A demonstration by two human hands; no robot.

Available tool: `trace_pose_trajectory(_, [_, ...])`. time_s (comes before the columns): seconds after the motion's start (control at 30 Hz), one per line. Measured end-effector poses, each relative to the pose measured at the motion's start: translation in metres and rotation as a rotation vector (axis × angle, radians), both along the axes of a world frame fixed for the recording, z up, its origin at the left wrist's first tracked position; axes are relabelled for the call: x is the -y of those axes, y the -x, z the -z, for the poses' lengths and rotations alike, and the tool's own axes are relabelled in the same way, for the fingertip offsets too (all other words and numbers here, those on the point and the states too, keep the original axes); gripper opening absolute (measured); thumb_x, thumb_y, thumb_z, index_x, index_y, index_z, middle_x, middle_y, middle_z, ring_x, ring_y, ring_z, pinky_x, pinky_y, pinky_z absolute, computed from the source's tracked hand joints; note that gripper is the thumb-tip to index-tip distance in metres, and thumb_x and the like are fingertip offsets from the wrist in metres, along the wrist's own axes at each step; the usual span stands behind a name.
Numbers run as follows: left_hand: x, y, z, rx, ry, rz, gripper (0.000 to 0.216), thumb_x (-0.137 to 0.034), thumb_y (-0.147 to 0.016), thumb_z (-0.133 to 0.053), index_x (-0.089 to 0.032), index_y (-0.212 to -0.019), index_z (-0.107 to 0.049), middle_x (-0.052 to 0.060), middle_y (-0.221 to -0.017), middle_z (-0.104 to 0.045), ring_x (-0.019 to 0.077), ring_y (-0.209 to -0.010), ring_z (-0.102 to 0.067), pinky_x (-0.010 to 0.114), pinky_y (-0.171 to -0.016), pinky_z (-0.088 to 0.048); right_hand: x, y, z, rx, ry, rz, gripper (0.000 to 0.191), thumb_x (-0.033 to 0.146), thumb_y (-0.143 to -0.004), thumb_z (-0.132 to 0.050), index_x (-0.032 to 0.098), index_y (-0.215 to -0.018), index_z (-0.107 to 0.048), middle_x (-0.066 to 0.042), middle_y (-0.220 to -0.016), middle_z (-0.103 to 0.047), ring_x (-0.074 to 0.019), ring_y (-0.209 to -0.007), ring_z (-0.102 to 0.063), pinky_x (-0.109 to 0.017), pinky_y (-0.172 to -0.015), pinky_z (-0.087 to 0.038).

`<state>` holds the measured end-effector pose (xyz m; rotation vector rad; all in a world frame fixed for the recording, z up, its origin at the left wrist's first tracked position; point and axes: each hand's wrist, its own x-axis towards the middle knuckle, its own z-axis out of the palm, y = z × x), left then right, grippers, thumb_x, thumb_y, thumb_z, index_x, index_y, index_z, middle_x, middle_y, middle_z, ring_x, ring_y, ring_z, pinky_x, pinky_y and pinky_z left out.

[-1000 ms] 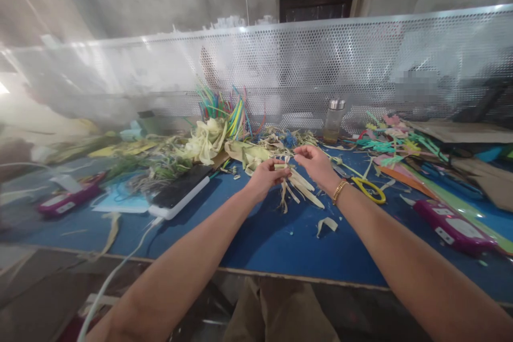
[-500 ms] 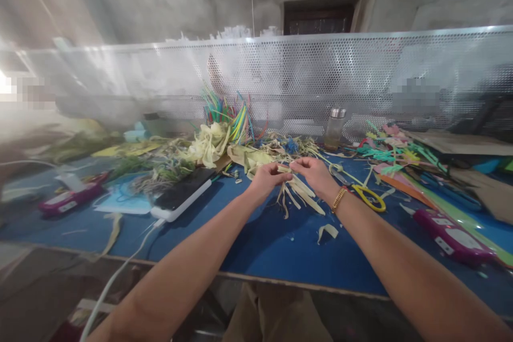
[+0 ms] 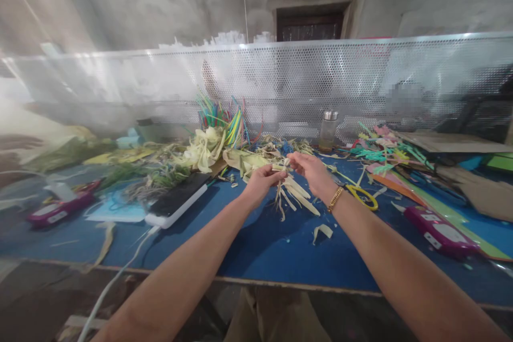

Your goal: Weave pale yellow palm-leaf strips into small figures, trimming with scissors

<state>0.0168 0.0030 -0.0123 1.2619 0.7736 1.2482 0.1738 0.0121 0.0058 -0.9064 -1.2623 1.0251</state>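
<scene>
Both hands meet above the middle of the blue table. Between them is a bundle of pale dried husk strips (image 3: 300, 195), its loose ends fanning down to the right. My left hand (image 3: 262, 184) pinches the bundle near its upper end. Close by, my right hand (image 3: 311, 171) has thumb and finger pressed together on a small whitish piece at the top of the bundle; its exact shape is too small to tell. Behind the hands lie broad pale husks (image 3: 244, 160). Yellow-handled scissors (image 3: 363, 197) rest just beyond my right wrist, partly hidden by it.
A white power bank-like slab (image 3: 176, 203) with a cable lies left. Purple devices (image 3: 441, 231) (image 3: 62, 209) sit at both sides. A glass bottle (image 3: 328, 131) stands at the back before a perforated metal screen (image 3: 304, 75). Coloured stems (image 3: 224, 117) and paper flowers (image 3: 385, 144) crowd the rear.
The view has shifted slightly, so things appear a little lower at the back and further left. My right hand has turned slightly at the bundle's top; my left keeps its pinch.
</scene>
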Motion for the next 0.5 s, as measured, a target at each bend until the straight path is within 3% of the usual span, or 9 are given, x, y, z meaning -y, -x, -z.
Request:
trace_pose_trajectory(0.1, [-0.005, 0.003, 0.003, 0.055, 0.022, -0.014, 0.030, -0.030, -0.060, -0.081, -0.017, -0.083, -0.066, 0.003, -0.077, -0.068, 0.0099, -0.066, -0.061, 0.020, -0.061, -0.044, -0.007, -0.015, -0.006, 0.024, -0.048, 0.150, 0.044, 0.053, -0.072, -0.061, 0.018, -0.098, -0.067, -0.006, -0.091, -0.068, -0.0156, -0.076, -0.060, -0.029, -0.068, -0.045])
trace_pose_trajectory(0.27, [-0.009, 0.006, 0.004, 0.156, 0.116, -0.062, 0.027, -0.026, -0.059, -0.081, -0.015, -0.078, -0.066, 0.004, -0.079, -0.069, 0.0099, -0.068, -0.062, 0.018, -0.058, -0.045, -0.011, -0.039, -0.013, 0.228, -0.157, 0.394, 0.040, 0.047, -0.080, -0.050, 0.014, -0.097, -0.067, -0.009, -0.088, -0.069, -0.0166, -0.074, -0.060, -0.030, -0.068, -0.047])
trace_pose_trajectory(0.43, [-0.009, 0.008, -0.001, 0.194, 0.176, -0.077, 0.022, -0.018, -0.060, -0.079, -0.014, -0.077, -0.065, 0.002, -0.071, -0.067, 0.0078, -0.059, -0.059, 0.015, -0.050, -0.044, 0.028, -0.063, -0.016, 0.486, -0.175, 0.378, 0.020, 0.036, -0.072, -0.064, 0.018, -0.080, -0.070, -0.004, -0.073, -0.069, -0.0164, -0.067, -0.060, -0.028, -0.067, -0.045])
trace_pose_trajectory(0.5, [-0.009, 0.009, -0.004, 0.190, 0.194, -0.081, 0.021, -0.016, -0.060, -0.078, -0.013, -0.075, -0.065, 0.002, -0.069, -0.066, 0.0077, -0.058, -0.059, 0.014, -0.049, -0.045, 0.049, -0.085, -0.015, 0.755, -0.233, 0.446, 0.017, 0.032, -0.076, -0.060, 0.020, -0.080, -0.070, -0.004, -0.076, -0.070, -0.0168, -0.070, -0.061, -0.028, -0.067, -0.044])
